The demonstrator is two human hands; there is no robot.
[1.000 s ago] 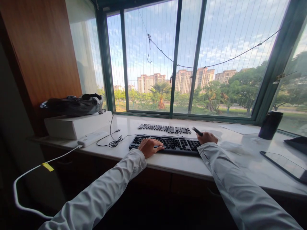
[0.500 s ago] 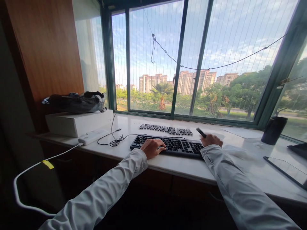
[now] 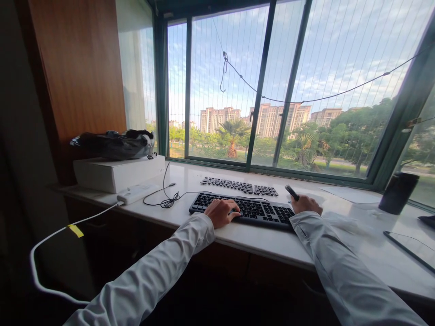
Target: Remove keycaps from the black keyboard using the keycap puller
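Observation:
A black keyboard (image 3: 253, 209) lies on the white counter, its cable running off to the left. My left hand (image 3: 221, 213) rests on the keyboard's left-middle part, fingers stretched over the keys and the thumb near the front edge. Beside the keyboard's right end, my right hand (image 3: 306, 205) is closed round a short, black, pen-like tool (image 3: 292, 193). The tool's upper end points up and left; its lower part is hidden in the fist. Behind the keyboard, loose keycaps (image 3: 238, 186) lie in rows on the counter.
Left on the counter (image 3: 200, 228) are a coiled cable (image 3: 170, 200), a white power strip (image 3: 136, 194) and a white box (image 3: 118, 174) bearing a black plastic bag (image 3: 113, 146). A black cup (image 3: 398, 194), paper (image 3: 350, 194) and a tablet-like slab (image 3: 413, 249) lie right. Windows stand behind.
The whole view has shifted slightly, so everything appears further right. Both hands keep nearly the same places relative to the keyboard. The black tool stays in my right hand.

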